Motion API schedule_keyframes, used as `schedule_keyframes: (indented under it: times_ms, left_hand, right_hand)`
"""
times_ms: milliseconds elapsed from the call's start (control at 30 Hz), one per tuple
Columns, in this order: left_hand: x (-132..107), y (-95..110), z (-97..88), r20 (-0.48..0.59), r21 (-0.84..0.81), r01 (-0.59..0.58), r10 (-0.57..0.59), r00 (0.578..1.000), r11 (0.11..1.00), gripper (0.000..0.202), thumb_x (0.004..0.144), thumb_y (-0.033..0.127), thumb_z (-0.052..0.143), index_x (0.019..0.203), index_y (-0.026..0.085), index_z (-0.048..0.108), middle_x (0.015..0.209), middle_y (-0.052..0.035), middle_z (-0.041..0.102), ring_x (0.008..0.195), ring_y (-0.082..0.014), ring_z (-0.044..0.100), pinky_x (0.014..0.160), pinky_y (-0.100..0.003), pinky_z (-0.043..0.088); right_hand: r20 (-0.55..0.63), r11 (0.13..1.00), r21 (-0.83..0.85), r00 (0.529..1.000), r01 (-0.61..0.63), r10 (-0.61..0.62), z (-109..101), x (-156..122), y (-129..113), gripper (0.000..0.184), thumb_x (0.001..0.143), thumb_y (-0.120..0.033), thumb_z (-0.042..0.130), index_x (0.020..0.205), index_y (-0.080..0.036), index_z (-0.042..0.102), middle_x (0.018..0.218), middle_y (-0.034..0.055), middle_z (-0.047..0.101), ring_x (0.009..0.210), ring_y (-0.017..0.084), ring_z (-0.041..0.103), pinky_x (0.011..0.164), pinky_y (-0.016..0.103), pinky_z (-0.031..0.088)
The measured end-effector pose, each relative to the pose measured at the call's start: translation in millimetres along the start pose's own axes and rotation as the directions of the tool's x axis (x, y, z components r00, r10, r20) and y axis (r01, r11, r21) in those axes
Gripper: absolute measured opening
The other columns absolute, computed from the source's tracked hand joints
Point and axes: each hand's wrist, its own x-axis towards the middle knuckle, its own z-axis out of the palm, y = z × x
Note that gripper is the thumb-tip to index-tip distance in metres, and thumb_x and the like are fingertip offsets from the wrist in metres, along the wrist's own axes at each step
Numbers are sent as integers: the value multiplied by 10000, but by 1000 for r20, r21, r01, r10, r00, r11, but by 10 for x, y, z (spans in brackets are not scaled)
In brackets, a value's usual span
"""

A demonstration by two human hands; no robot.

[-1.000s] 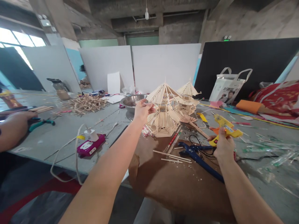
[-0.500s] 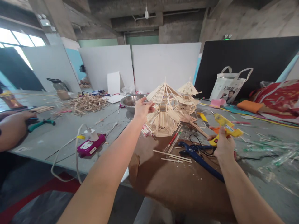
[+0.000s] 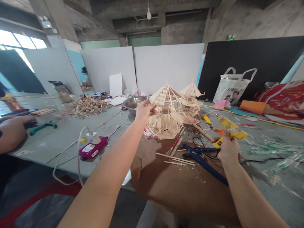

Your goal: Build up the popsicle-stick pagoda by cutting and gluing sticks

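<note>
A pagoda model built of thin wooden sticks (image 3: 167,125) stands on the brown sheet (image 3: 171,186), with a pointed roof over a wider lower tier. At the left edge of its roof is my left hand (image 3: 144,110), its fingers closed on the model's upper part; the fingertips are partly hidden. My right hand (image 3: 228,148) grips a yellow hot glue gun (image 3: 231,126) by its handle, nozzle pointing up and left. Behind the pagoda model sits a second stick pavilion (image 3: 191,98). Several loose sticks (image 3: 175,159) and a blue-handled cutter (image 3: 204,164) lie in front.
A metal bowl (image 3: 133,103) is behind my left hand. To the left are a purple power strip (image 3: 92,150) with a white cable, a stick pile (image 3: 89,106) and green-handled pliers (image 3: 42,128) near another person's arm (image 3: 11,133). Clear plastic packaging (image 3: 285,161) lies at right.
My hands, the pagoda model and the glue gun look the same. At far left, the other person's hand has shifted slightly away from the green-handled pliers.
</note>
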Motion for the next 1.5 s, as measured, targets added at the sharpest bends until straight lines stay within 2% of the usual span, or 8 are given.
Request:
schedule_keyframes:
  times_ms: [300,733,967,1133,1267,1367,1433,1500]
  left_hand:
    - [7,24,-9,20,8,29,-29,999,1000,392,622,125,625,992,100,497,582,-25,590,356,-82,509,382,-197,428]
    - [13,39,-16,47,43,48,-50,998,998,355,643,131,594,986,111,506,593,-36,597,357,-84,506,377,-201,422]
    - [12,35,-10,22,37,50,-51,998,998,511,640,140,602,1113,105,414,590,-29,600,351,-88,504,378,-207,416]
    - [-14,-14,-50,-11,33,-6,6,1000,999,595,619,145,624,1160,111,379,604,-10,600,356,-72,496,387,-205,417]
    - [-199,-107,-92,-87,58,-137,142,986,989,572,608,182,623,1137,128,412,607,18,581,351,-54,473,371,-188,397]
    - [-475,-238,-54,4,106,-207,208,978,973,536,601,218,628,1101,150,449,618,33,562,357,-47,470,366,-179,387]
    - [-676,-354,25,163,186,-202,173,971,962,462,617,224,615,1057,159,492,647,24,561,375,-47,484,370,-170,384]
    - [-845,-480,138,341,250,-175,82,936,952,360,632,220,597,984,160,549,687,8,571,390,-49,497,379,-171,392]
  right_hand:
    - [-2,1000,5,1000,-6,6,-2,-6,-6,375,624,-511,557,743,-164,482,664,-28,606,285,24,408,293,162,320]
    - [5,1000,7,1000,-7,7,0,-6,-2,363,636,-506,549,737,-163,487,664,-28,604,283,23,410,272,154,293]
    - [11,1000,4,1000,-10,10,-1,-9,-6,394,625,-532,544,749,-163,483,681,-17,602,290,28,419,269,154,287]
    - [14,1000,6,1000,-10,10,3,-16,-15,407,606,-539,555,744,-165,475,677,-26,604,288,22,405,279,156,311]
    - [2,1000,15,1000,-17,17,5,-9,-14,397,611,-533,554,742,-164,483,671,-27,603,288,17,397,276,146,295]
    - [9,999,44,1000,-15,14,20,-14,-20,363,607,-490,585,747,-164,504,670,-29,598,304,19,406,292,150,316]
    - [37,997,74,999,-12,9,41,-34,-34,323,580,-420,638,739,-164,524,664,-33,592,346,32,443,345,169,378]
    - [92,995,97,996,-14,5,69,-72,-49,279,550,-335,679,724,-160,549,676,-29,592,422,55,499,438,206,444]
